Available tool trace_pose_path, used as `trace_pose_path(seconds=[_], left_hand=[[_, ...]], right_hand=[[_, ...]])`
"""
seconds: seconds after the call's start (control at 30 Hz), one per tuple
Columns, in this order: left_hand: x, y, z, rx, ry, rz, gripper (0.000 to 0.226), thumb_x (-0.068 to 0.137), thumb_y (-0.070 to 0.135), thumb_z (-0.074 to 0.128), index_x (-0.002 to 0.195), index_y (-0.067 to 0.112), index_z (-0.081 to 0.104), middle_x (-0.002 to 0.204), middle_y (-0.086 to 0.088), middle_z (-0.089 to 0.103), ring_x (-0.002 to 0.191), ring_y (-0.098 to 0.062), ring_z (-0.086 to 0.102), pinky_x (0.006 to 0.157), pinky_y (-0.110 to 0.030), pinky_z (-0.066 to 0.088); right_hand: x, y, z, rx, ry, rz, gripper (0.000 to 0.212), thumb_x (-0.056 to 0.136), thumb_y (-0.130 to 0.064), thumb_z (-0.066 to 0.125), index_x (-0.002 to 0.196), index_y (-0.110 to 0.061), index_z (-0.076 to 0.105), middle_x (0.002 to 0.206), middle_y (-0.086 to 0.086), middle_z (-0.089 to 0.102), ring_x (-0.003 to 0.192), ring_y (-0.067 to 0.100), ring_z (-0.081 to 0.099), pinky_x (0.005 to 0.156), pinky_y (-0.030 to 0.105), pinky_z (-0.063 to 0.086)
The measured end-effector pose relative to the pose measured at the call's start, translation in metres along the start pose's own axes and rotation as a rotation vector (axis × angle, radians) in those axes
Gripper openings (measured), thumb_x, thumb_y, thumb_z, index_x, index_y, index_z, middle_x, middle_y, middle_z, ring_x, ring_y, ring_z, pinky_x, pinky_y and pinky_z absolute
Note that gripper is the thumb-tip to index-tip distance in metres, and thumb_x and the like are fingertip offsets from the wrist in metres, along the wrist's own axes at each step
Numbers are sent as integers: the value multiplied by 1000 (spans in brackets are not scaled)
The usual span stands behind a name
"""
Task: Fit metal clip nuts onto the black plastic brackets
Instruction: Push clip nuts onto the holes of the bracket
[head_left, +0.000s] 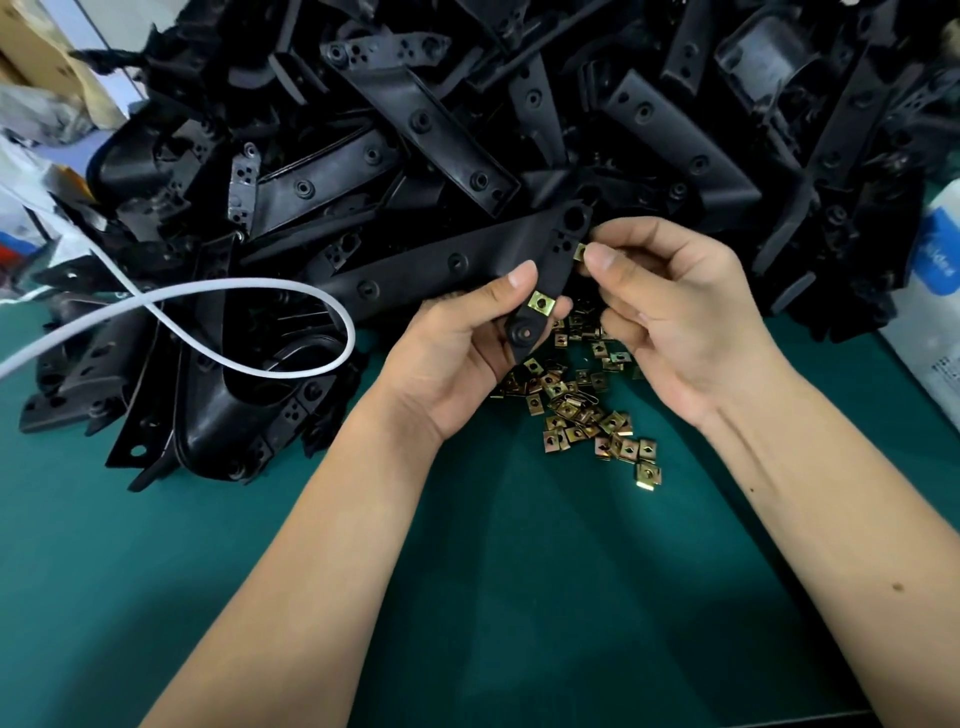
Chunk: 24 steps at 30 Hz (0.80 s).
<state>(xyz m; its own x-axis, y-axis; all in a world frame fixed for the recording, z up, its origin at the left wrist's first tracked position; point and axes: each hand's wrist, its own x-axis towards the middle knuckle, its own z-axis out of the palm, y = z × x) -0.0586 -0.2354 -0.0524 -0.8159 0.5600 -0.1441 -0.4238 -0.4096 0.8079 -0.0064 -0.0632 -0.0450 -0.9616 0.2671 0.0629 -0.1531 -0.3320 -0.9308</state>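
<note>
Left hand (467, 338) held the black bracket (550, 270) near its lower end, thumb on the front face and fingers curled behind it. The bracket stood roughly upright and tilted, in front of the big pile of brackets (441, 130). 1 clip nut (540, 303) was already seated on the bracket edge, just above the round boss and right next to the left thumb.

Right hand (670, 306) pinched a 2nd clip nut (580, 252) between thumb and forefinger, touching the bracket's right edge at the upper tab. Whether it was fully pushed home could not be told. Other right fingers were loosely curled and seemed to hold nothing.

Loose nuts (587, 410) lay in a heap on the green mat (519, 597), directly under the hands.

Handling judgement: the bracket looked light, rigid moulded plastic, matte, so not slippery. Gripping close to the tab being fitted would stop flex. The nuts looked like thin spring steel, small, stiff, with sharp edges. Best pinched on the flat faces, open mouth leading, then pushed square on. Cocked entry would likely jam or slip off the fingers.

White strap (249, 291) looped over the pile at left, out of the way.
</note>
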Motion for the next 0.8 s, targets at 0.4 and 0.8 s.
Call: trace_pose_path(seconds=[0.4, 0.8], left_hand=[[1, -2, -1, -13, 22, 10, 15, 84, 22, 77, 91, 12, 84, 93, -6, 79, 85, -13, 76, 75, -23, 58], [1, -6, 2, 5, -11, -26, 11, 84, 21, 76, 81, 13, 84, 90, -5, 79, 88, -14, 77, 77, -21, 59]], right_hand=[[-5, -1, 3, -159, -135, 96, 29, 106, 2, 46, 121, -2, 71, 85, 15, 41, 50, 5, 27, 46, 20, 24], [-1, 4, -2, 161, 52, 218, 11, 77, -18, 76, 87, -17, 79, 78, -3, 65, 42, 1, 31, 37, 15, 25]])
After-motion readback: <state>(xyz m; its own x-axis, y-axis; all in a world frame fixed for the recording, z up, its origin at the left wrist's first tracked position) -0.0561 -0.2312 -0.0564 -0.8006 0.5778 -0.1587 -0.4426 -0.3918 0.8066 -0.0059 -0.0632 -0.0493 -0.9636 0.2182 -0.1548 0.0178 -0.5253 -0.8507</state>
